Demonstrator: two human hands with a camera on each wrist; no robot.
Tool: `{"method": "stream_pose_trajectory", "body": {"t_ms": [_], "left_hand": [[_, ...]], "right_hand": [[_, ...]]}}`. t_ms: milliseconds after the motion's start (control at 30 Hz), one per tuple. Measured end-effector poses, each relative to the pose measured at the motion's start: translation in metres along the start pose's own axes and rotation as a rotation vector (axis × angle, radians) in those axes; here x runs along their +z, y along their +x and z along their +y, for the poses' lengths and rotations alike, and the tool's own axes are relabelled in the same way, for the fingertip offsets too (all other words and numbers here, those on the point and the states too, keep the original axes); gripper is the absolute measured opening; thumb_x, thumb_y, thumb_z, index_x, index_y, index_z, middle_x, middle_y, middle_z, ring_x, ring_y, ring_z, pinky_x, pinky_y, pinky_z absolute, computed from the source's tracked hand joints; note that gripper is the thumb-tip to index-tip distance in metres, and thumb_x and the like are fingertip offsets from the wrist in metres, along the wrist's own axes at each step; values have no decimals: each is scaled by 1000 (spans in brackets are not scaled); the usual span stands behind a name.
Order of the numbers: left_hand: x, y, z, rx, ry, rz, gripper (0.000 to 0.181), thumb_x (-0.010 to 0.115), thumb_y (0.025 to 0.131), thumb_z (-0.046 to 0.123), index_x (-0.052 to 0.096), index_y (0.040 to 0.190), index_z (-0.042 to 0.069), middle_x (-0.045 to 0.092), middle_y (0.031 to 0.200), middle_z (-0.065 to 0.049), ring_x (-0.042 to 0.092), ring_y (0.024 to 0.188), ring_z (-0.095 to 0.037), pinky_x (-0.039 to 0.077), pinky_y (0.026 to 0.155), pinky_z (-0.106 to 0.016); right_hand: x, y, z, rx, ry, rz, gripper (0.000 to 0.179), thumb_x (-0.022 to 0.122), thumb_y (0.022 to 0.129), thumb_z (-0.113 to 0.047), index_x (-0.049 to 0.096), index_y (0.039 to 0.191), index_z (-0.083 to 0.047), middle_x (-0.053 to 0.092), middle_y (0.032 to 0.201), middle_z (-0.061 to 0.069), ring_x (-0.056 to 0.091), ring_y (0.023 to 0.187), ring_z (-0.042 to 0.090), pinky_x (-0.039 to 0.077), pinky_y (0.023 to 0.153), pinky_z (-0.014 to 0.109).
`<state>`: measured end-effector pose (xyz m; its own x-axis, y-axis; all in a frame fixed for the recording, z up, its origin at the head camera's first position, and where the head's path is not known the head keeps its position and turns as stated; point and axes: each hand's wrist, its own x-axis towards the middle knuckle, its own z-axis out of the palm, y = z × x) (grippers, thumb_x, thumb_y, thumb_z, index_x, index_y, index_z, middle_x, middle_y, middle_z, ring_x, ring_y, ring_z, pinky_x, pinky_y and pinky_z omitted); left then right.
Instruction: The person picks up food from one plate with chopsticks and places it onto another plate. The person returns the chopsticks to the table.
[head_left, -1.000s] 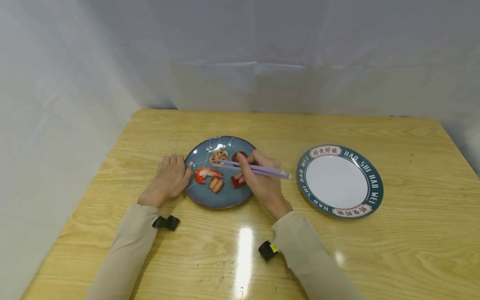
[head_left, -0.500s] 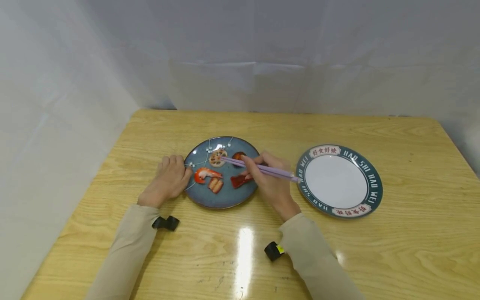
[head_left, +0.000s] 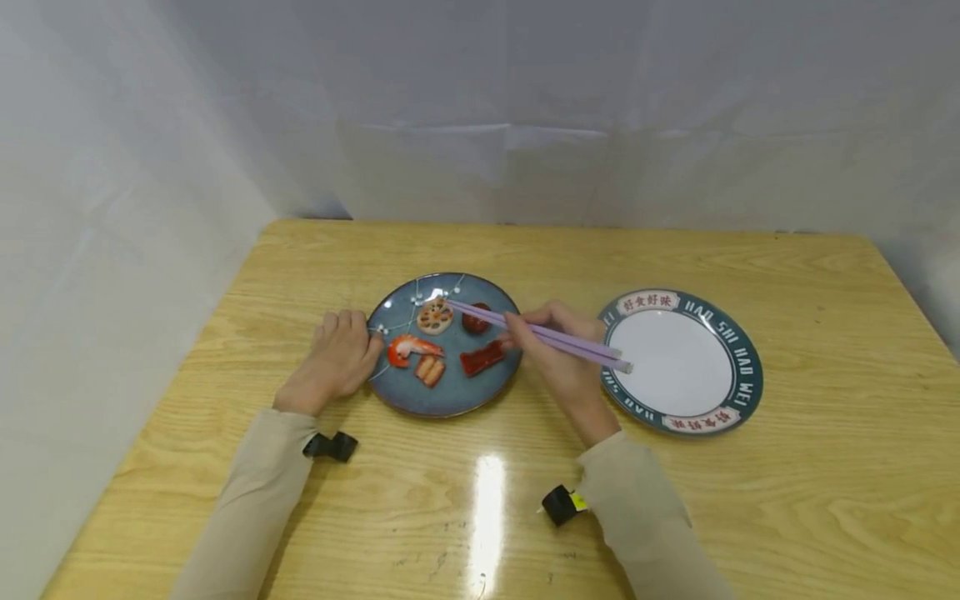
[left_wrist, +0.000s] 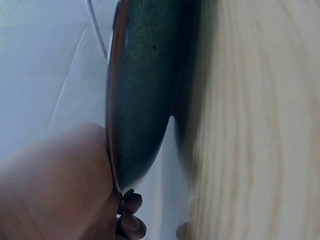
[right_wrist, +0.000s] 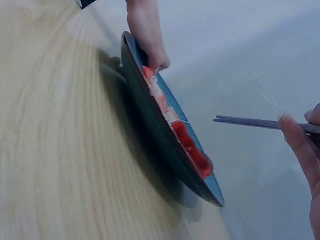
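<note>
My left hand (head_left: 341, 354) holds the left rim of a blue plate (head_left: 420, 398); in the left wrist view its thumb (left_wrist: 60, 170) lies over the rim and fingertips (left_wrist: 131, 223) show below. My right hand (head_left: 562, 358) grips a pair of purple chopsticks (head_left: 573, 342). Their tips are close together over the plate by a lotus root slice (head_left: 431, 328), and the right wrist view shows them above the plate with nothing between. Also on it are a shrimp (head_left: 401, 350), a ribbed tan piece (head_left: 430, 372), a dark red slab (head_left: 482, 358) and a round brown piece (head_left: 476, 323).
To the right stands a white plate (head_left: 671, 367) with a green lettered rim, partly overlapped by the chopstick ends in the head view. Both plates are on a wooden table (head_left: 420, 517). A pale sheet (head_left: 510, 150) hangs behind the table.
My right hand has drawn back to the right with the chopsticks, and their tips have come off the middle of the lotus root slice. The left hand and the food pieces have stayed put.
</note>
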<state>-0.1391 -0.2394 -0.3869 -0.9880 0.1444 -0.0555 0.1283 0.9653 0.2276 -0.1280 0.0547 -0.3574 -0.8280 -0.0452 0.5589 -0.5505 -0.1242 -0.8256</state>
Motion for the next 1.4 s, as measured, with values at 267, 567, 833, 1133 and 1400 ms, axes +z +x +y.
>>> {"method": "stream_pose_trajectory", "body": {"t_ms": [267,567,833,1133,1400], "left_hand": [[0,-1,1,0,-11,17,30,32,98,20,42,91,-7,40,93,-25,36,89,-41,31,78,-51],[-2,0,2,-2,-2,-2,31,32,99,22,41,91,-7,39,93,-22,35,90,-40,30,78,-50],[-3,1,3,-2,1,1,30,32,99,21,41,90,-7,39,93,-22,35,89,-40,31,77,-50],[-3,0,3,-1,4,-15,32,31,99,21,41,91,-7,38,93,-22,34,89,-39,30,78,-49],[0,0,1,-5,-1,-15,32,31,99,22,41,92,-7,38,93,-23,35,89,-40,30,78,-50]], "right_hand": [[-3,0,-4,36,15,-51,6,65,84,11,63,81,15,67,77,28,70,63,24,54,54,40],[-7,4,-18,140,-55,-28,28,56,96,-4,57,72,10,64,65,27,64,50,19,51,45,35],[-18,11,-35,218,-89,-46,30,63,94,-18,66,79,8,65,67,23,66,52,23,53,49,37],[-26,12,-39,208,-80,22,35,68,91,-17,56,69,8,63,63,26,65,50,25,52,46,37],[-32,12,-43,263,-119,36,45,54,99,-25,59,74,11,62,60,23,63,46,25,50,42,38]]}}
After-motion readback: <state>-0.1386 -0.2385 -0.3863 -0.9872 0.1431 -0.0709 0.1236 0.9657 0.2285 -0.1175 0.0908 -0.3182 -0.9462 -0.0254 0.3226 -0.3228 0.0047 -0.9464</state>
